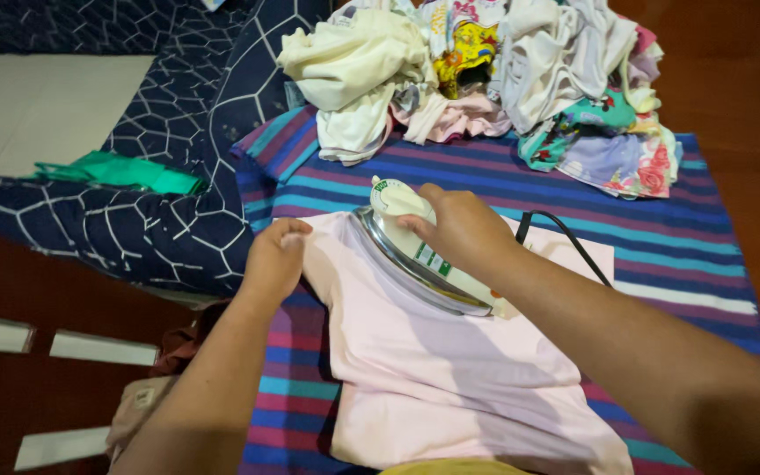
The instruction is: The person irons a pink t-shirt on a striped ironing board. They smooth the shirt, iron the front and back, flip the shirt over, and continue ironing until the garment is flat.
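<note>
Head view, only one available.

Right hand (461, 227) wrapped round the handle of the iron (420, 255), fingers curled shut on it, knuckles up. Iron flat, soleplate down on the pink garment (433, 361), near its upper edge. Long axis of the iron diagonal: pointed tip up-left toward the clothes pile (485, 79), heel down-right under the wrist. Black cord (565, 237) exits behind the hand, runs down-right across the cloth, then passes behind the forearm.

Left hand (274, 259) just left of the iron's tip, near but not touching it. Fingers together and bent, pressing on or pinching the garment's upper-left corner; can't tell whether cloth is actually nipped between fingertips or just pinned flat. Treating as closed on fabric.

Key relation: iron tip points up and left, slightly above the left fingers, small gap between. Right hand alone on the iron; left hand nearer to the garment corner. Bulk of unpressed pink cloth lies below and right of the iron, toward the body.

Garment spread on a striped blue-purple mat (679, 237). Clothes pile at the mat's far edge, well apart from the iron. Dark patterned sheet (160, 220) left of the mat, a green folded item (116, 171) on it.
</note>
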